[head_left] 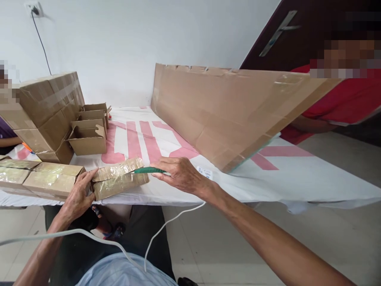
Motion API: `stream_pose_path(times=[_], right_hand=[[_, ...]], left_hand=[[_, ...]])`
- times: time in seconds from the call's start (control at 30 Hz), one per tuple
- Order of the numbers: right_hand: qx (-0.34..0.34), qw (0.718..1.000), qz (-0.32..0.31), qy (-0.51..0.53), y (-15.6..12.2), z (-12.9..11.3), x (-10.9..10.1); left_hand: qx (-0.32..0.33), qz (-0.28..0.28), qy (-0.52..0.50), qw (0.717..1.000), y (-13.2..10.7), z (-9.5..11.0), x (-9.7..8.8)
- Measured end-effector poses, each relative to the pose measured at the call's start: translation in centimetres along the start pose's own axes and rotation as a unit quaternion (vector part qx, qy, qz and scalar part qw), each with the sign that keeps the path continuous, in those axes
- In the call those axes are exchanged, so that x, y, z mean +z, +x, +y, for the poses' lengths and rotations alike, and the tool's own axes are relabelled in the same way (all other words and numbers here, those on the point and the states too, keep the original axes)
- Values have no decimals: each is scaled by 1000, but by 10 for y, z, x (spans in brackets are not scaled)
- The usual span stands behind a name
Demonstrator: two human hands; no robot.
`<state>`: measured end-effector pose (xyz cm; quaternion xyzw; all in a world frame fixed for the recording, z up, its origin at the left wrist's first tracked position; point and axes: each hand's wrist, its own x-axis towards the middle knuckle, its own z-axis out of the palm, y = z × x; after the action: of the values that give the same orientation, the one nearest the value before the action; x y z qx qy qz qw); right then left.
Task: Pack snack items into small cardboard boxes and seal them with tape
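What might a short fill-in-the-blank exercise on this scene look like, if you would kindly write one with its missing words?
1. The right hand holds a tool whose handle is ____ in colour.
2. The left hand touches a cardboard box with shiny, clear ____ on it.
3. The co-worker at the right edge wears a ____ top.
4. The cord hanging from the wall socket is ____ in colour.

Missing words: green; tape; red; black.

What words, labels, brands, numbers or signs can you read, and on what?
No text is readable.
White label near the right hand, apparently on the tablecloth: small print, too blurred to read.
Pink shapes on the tablecloth: cannot tell whether they form letters.
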<state>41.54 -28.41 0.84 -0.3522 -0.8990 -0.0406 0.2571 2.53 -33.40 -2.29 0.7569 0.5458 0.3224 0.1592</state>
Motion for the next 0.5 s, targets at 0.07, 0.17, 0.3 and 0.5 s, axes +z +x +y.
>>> stream_pose_path(times=[0.07,0.17,0.3,0.5], right_hand=[[6,999,16,30,-5,-1,-4],[20,993,49,107,-11,-3,-9],[18,981,77,175,-11,-13,-8],[-46,990,52,122,5,-31,20]], left_hand=[[-2,-7,4,1000,0,1,0],[-5,-13,15,1000,0,2,0],[-16,-19,22,999,2,3,0],[-25,-17,34,999,2,6,0]])
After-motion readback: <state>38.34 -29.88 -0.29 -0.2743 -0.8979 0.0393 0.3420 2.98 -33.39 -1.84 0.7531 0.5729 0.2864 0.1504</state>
